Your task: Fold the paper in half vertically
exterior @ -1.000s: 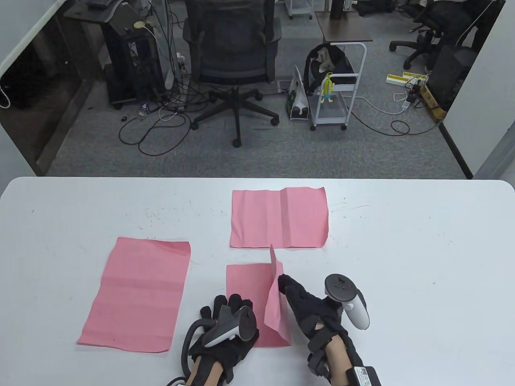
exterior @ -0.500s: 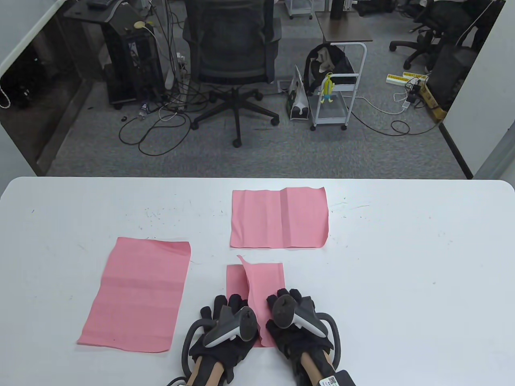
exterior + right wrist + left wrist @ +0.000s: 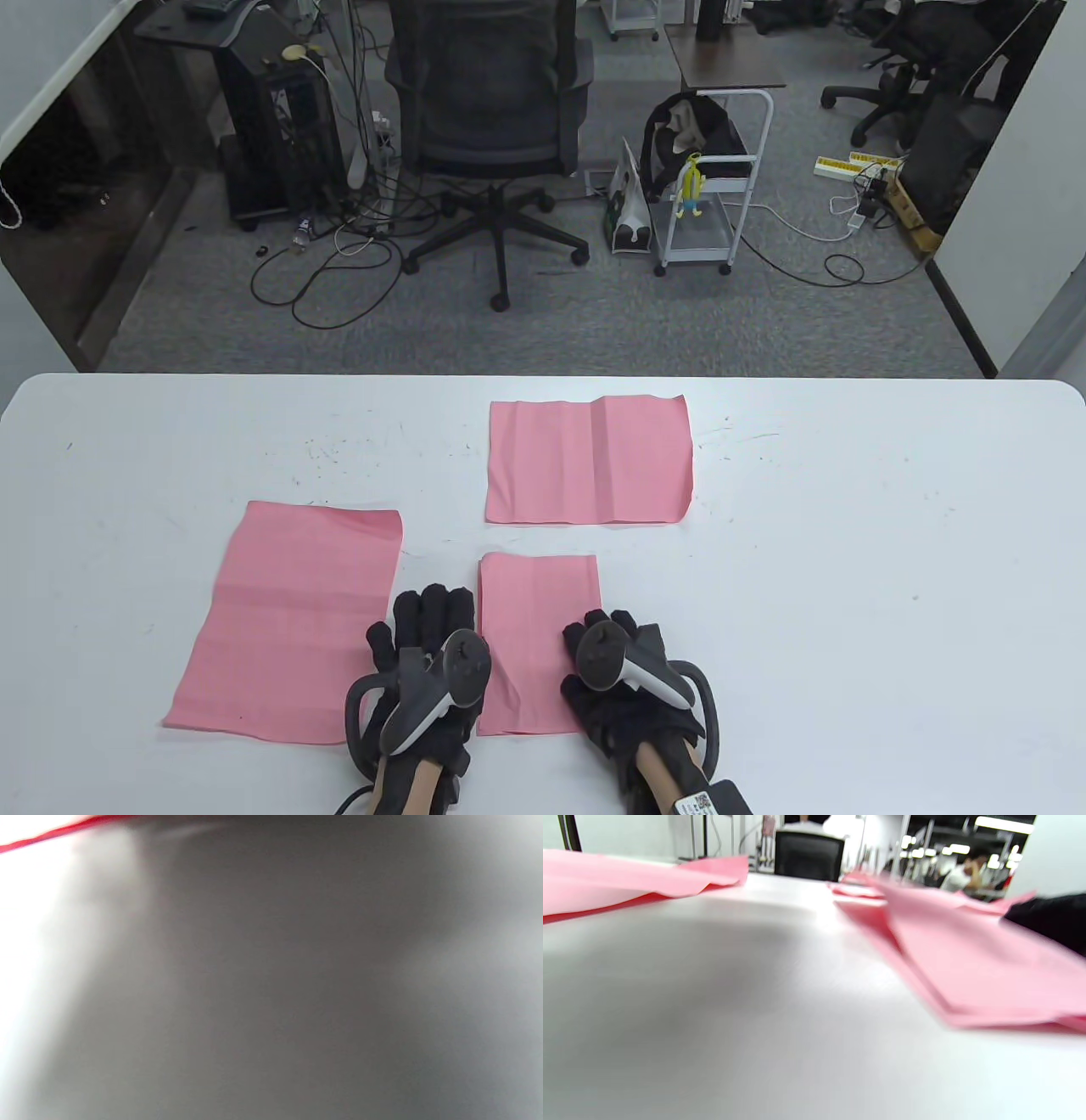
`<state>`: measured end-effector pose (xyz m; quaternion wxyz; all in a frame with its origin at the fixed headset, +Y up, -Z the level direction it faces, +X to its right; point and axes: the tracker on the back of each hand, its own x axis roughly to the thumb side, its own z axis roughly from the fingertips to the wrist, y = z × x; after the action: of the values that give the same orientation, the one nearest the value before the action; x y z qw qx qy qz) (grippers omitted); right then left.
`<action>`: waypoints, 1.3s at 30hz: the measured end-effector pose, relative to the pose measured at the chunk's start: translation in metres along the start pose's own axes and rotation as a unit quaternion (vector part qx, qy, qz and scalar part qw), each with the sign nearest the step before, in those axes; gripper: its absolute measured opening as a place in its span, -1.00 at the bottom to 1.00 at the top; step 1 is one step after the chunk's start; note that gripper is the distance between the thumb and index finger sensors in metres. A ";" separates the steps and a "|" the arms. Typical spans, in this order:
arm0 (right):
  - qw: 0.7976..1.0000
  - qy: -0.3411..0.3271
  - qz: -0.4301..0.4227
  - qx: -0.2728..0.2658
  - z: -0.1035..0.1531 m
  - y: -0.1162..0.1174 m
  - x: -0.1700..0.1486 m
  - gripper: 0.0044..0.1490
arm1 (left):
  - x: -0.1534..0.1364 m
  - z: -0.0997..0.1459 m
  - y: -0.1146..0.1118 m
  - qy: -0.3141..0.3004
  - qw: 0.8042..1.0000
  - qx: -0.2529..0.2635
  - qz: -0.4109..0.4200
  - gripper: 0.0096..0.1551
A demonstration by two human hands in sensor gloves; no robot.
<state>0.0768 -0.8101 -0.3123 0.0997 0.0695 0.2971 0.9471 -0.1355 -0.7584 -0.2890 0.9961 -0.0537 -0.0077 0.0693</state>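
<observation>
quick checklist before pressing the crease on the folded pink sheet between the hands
1. Folded sheet lies flat, top layer down: ok.
2. Top and bottom layers' edges line up: roughly, though the left wrist view is too blurred for exactness: cannot tell.
3. Right hand rests on the sheet's right edge to pin it: ok.
4. Left hand on the sheet: not ok, it sits on the table beside the left edge.
5. Large pink sheet and far pink sheet apart from the work: ok.
6. Crease sharpness: cannot tell.

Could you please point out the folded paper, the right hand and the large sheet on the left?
folded paper [image 3: 536, 603]: table view, upper middle.
right hand [image 3: 632, 709]: table view, glove back.
large sheet [image 3: 293, 620]: table view, centre.
</observation>
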 end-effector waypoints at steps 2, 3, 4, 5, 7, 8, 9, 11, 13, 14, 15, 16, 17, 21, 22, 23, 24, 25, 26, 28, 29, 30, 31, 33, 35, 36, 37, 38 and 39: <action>1.000 0.000 0.001 0.000 0.000 0.000 0.000 -0.15 | 0.013 0.001 -0.004 -0.031 0.999 -0.029 0.005 -0.18; 1.000 0.000 0.001 0.000 0.000 0.000 0.000 -0.15 | 0.018 0.001 -0.007 -0.040 0.998 -0.043 -0.001 -0.18; 1.000 0.000 0.000 0.001 0.000 0.000 0.000 -0.15 | 0.025 0.000 -0.013 -0.053 0.997 -0.060 -0.017 -0.18; 1.000 0.000 0.001 0.001 0.000 0.000 0.000 -0.15 | 0.029 -0.001 -0.018 -0.061 0.995 -0.074 -0.028 -0.18; 1.000 0.000 0.001 0.001 0.000 0.000 0.000 -0.15 | 0.036 -0.003 -0.029 -0.076 0.988 -0.122 -0.060 -0.18; 1.000 0.000 0.001 0.000 0.000 0.000 0.000 -0.15 | 0.038 -0.005 -0.035 -0.074 0.984 -0.144 -0.075 -0.18; 1.000 0.000 0.002 0.000 0.000 0.000 0.000 -0.15 | 0.038 -0.006 -0.038 -0.070 0.983 -0.150 -0.080 -0.17; 1.000 0.002 0.003 0.000 0.000 0.000 0.000 -0.15 | 0.036 -0.010 -0.045 -0.059 0.978 -0.183 -0.087 -0.16; 1.000 0.003 0.002 0.000 0.000 0.000 0.000 -0.15 | 0.031 -0.013 -0.050 -0.058 0.972 -0.216 -0.071 -0.15; 1.000 0.003 0.002 0.000 -0.001 0.000 0.000 -0.15 | 0.030 -0.014 -0.053 -0.063 0.969 -0.231 -0.067 -0.15; 1.000 0.004 0.002 0.001 -0.001 0.000 0.000 -0.15 | 0.030 -0.013 -0.053 -0.063 0.968 -0.235 -0.068 -0.13; 1.000 0.004 0.002 0.001 -0.001 0.000 0.000 -0.15 | 0.030 -0.014 -0.053 -0.065 0.969 -0.230 -0.069 -0.13; 1.000 0.004 0.002 0.001 -0.001 0.000 0.000 -0.15 | 0.031 -0.014 -0.053 -0.064 0.969 -0.228 -0.074 -0.13; 1.000 0.008 0.006 0.001 -0.001 -0.001 0.000 -0.15 | 0.030 -0.014 -0.054 -0.065 0.968 -0.231 -0.072 -0.12; 1.000 0.009 0.008 -0.003 0.000 -0.002 0.000 -0.15 | 0.030 -0.014 -0.054 -0.065 0.968 -0.231 -0.071 -0.13; 1.000 0.010 0.008 -0.011 0.001 -0.004 0.000 -0.15 | 0.030 -0.014 -0.054 -0.065 0.968 -0.232 -0.070 -0.12; 1.000 0.010 0.007 -0.018 0.002 -0.006 0.001 -0.13 | 0.031 -0.014 -0.054 -0.065 0.968 -0.231 -0.070 -0.12; 0.999 0.012 0.003 -0.032 0.004 -0.009 0.001 -0.13 | 0.031 -0.014 -0.054 -0.065 0.968 -0.231 -0.070 -0.12; 0.998 0.014 -0.008 -0.053 0.008 -0.012 0.001 -0.15 | 0.031 -0.014 -0.054 -0.065 0.968 -0.231 -0.071 -0.12; 0.995 0.021 -0.026 -0.091 0.016 -0.019 0.001 -0.17 | 0.030 -0.014 -0.054 -0.065 0.968 -0.232 -0.070 -0.12; 0.993 0.026 -0.027 -0.112 0.020 -0.022 0.001 -0.19 | 0.030 -0.014 -0.054 -0.065 0.968 -0.233 -0.069 -0.12; 0.990 0.028 -0.022 -0.133 0.024 -0.024 0.002 -0.20 | 0.030 -0.014 -0.054 -0.065 0.968 -0.233 -0.069 -0.13; 0.988 0.027 -0.013 -0.149 0.028 -0.026 0.004 -0.22 | 0.030 -0.014 -0.054 -0.065 0.968 -0.233 -0.069 -0.12; 0.987 0.022 0.005 -0.156 0.031 -0.026 0.008 -0.24 | 0.030 -0.014 -0.053 -0.065 0.968 -0.234 -0.069 -0.12; 0.989 0.015 0.016 -0.144 0.030 -0.023 0.011 -0.26 | 0.030 -0.014 -0.053 -0.065 0.968 -0.234 -0.068 -0.12; 0.990 0.015 0.023 -0.136 0.029 -0.021 0.012 -0.26 | 0.030 -0.014 -0.053 -0.065 0.968 -0.233 -0.068 -0.12; 0.991 0.017 0.028 -0.128 0.027 -0.020 0.012 -0.26 | 0.030 -0.014 -0.053 -0.065 0.968 -0.233 -0.068 -0.12; 0.992 0.023 0.041 -0.119 0.025 -0.018 0.013 -0.27 | 0.030 -0.014 -0.053 -0.065 0.968 -0.233 -0.068 -0.12; 0.991 0.026 0.048 -0.122 0.025 -0.018 0.013 -0.27 | 0.030 -0.014 -0.053 -0.065 0.968 -0.233 -0.068 -0.12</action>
<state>0.0716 -0.7790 -0.3013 0.0545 0.0466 0.1777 0.9815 -0.0979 -0.8083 -0.2972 0.9558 -0.2794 -0.0917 0.0008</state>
